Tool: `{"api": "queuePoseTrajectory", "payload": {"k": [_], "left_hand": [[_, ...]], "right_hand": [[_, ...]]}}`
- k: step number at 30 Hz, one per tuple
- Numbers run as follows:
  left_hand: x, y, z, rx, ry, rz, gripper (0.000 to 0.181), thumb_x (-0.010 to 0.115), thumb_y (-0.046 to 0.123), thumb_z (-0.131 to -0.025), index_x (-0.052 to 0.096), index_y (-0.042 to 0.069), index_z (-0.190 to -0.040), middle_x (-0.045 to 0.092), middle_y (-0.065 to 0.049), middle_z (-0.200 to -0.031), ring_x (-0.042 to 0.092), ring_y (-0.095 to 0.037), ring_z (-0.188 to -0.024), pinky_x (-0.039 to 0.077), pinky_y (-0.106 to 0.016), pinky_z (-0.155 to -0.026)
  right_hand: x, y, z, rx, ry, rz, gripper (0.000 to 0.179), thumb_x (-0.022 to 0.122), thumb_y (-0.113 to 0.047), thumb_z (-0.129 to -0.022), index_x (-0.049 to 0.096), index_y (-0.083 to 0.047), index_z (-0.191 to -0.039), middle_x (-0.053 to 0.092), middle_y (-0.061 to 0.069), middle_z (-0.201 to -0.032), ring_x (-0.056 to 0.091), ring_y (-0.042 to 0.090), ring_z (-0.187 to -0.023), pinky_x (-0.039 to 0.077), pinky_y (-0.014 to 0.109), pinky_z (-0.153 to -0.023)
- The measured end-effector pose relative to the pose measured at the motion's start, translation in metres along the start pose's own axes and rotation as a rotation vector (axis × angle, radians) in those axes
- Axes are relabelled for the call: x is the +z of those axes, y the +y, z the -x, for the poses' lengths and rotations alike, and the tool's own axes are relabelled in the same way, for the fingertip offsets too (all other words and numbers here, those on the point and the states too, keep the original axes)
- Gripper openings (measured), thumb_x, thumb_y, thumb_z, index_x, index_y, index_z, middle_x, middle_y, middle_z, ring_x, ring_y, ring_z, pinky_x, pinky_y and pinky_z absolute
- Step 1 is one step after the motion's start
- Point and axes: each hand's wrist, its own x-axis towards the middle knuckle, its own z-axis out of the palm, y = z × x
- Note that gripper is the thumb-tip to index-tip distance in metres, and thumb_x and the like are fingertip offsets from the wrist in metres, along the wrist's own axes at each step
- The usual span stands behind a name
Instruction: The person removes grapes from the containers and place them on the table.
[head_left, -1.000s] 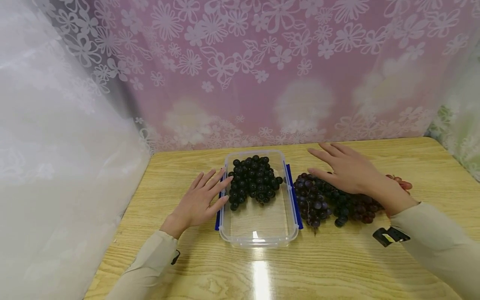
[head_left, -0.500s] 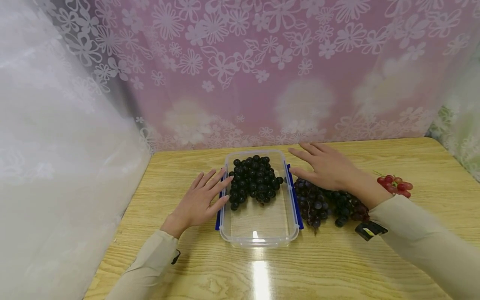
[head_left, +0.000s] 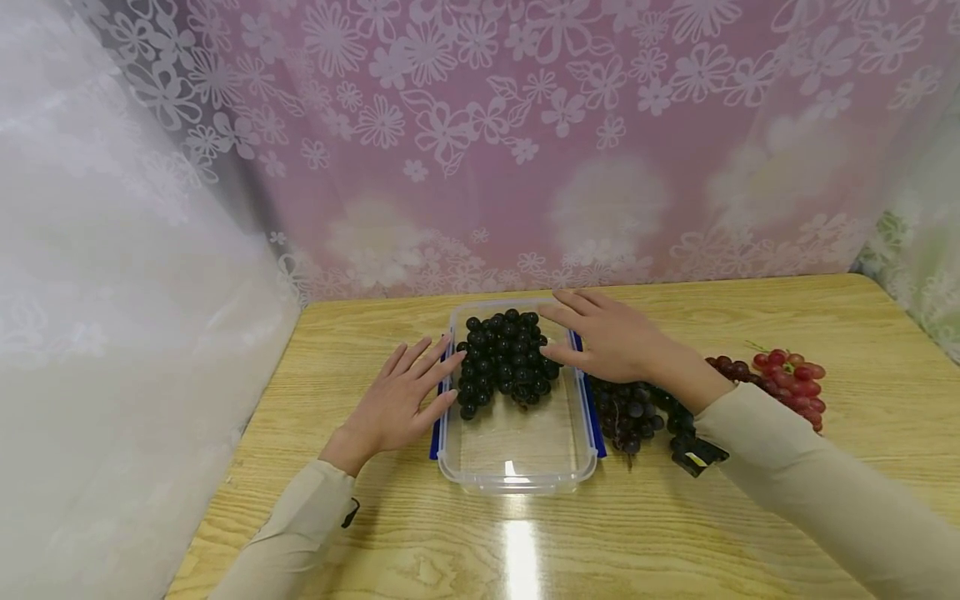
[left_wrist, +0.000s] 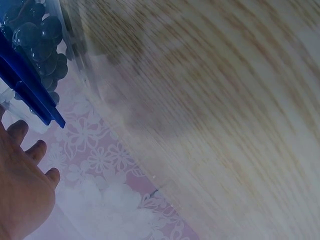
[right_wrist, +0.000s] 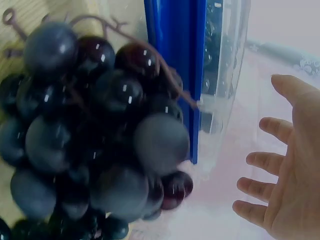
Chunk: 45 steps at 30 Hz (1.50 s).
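A clear plastic container (head_left: 517, 450) with blue side clips holds a bunch of black grapes (head_left: 504, 358) in its far half. My left hand (head_left: 393, 408) lies at the container's left rim, fingers spread and straight, fingertips over the edge. Above the right rim hovers my right hand (head_left: 611, 337), its fingers extended and nothing held. The right wrist view shows that hand (right_wrist: 287, 165) apart from the blue clip (right_wrist: 177, 75), with dark purple grapes (right_wrist: 90, 115) close to the camera. In the left wrist view my left hand (left_wrist: 22, 175) is near the blue clip (left_wrist: 30, 85).
Right of the container lie dark purple grapes (head_left: 630, 417), more dark grapes partly under my right forearm, and red grapes (head_left: 795, 379). They rest on a wooden table (head_left: 420, 533). A pink floral curtain (head_left: 480, 167) hangs behind, with a white sheet (head_left: 127, 333) at left.
My right hand has moved left, from above the loose grapes to over the container's right rim. More of the red grapes shows now. The left hand has stayed in place.
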Motion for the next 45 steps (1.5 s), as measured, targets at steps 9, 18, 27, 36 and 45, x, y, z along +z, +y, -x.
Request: {"api": "queuePoseTrajectory", "payload": {"k": [9,18,27,36,45], "left_hand": [[-0.002,0.0,0.001,-0.007,-0.011,-0.011,0.056,0.027,0.052,-0.102,0.025,0.028,-0.153,0.017,-0.001,-0.158,0.007,-0.02,-0.144,0.008,-0.05,-0.114],[-0.001,-0.001,0.001,-0.015,-0.025,-0.025,0.057,0.025,0.053,-0.102,0.023,0.029,-0.154,0.015,-0.001,-0.158,0.007,-0.02,-0.144,0.008,-0.051,-0.114],[0.001,-0.002,0.002,-0.011,-0.011,-0.034,0.057,0.026,0.053,-0.102,0.023,0.03,-0.153,0.017,-0.001,-0.158,0.015,-0.027,-0.143,0.009,-0.052,-0.113],[0.001,-0.001,0.001,-0.014,-0.017,-0.026,0.057,0.025,0.053,-0.102,0.022,0.031,-0.154,0.016,-0.001,-0.158,0.011,-0.024,-0.144,0.007,-0.049,-0.114],[0.001,-0.001,-0.001,-0.014,-0.01,-0.017,0.058,0.026,0.054,-0.102,0.028,0.026,-0.153,0.016,-0.001,-0.158,0.008,-0.02,-0.144,0.007,-0.05,-0.114]], "right_hand": [[0.008,-0.016,-0.012,-0.051,-0.032,0.037,0.071,0.036,-0.065,-0.094,0.028,-0.025,-0.152,0.021,0.011,-0.156,0.022,0.034,-0.14,0.024,0.053,-0.109],[0.015,-0.028,-0.018,-0.103,-0.001,0.035,0.067,0.047,-0.06,-0.093,0.037,-0.024,-0.15,0.033,0.01,-0.151,0.031,0.032,-0.136,0.032,0.053,-0.105],[0.021,-0.034,-0.02,-0.14,0.003,0.07,0.062,0.058,-0.053,-0.091,0.047,-0.023,-0.143,0.046,0.01,-0.139,0.042,0.033,-0.125,0.041,0.052,-0.097],[0.027,-0.035,-0.023,-0.131,0.002,0.068,0.054,0.063,-0.053,-0.088,0.06,-0.022,-0.132,0.049,0.008,-0.129,0.047,0.03,-0.113,0.044,0.049,-0.092],[0.03,-0.038,-0.025,-0.095,-0.026,0.09,0.056,0.062,-0.057,-0.087,0.058,-0.024,-0.132,0.051,0.009,-0.125,0.049,0.032,-0.111,0.037,0.053,-0.098]]}}
